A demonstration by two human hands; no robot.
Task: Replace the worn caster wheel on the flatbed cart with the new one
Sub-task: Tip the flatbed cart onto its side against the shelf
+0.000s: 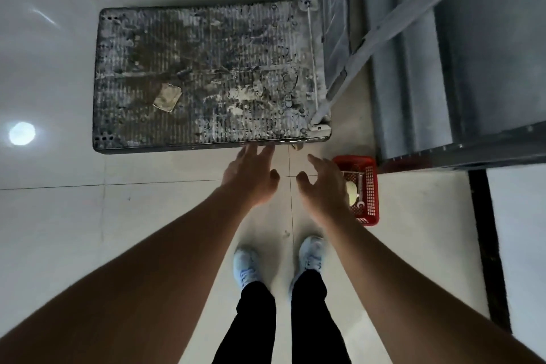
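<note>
Here, left grip (251, 177) and right grip (323, 186) hover spread, empty, near the cart (206, 74).

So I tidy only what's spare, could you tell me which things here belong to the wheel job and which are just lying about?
Job: cart, red basket, pale wheel inside it, left hand, right hand.
Lying about: flat scrap on the cart, shutter.

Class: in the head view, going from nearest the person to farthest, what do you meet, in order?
Shoes → left hand and right hand, side by side → flatbed cart → tan scrap on its deck. The red basket lies level with the hands, so it is left out.
</note>
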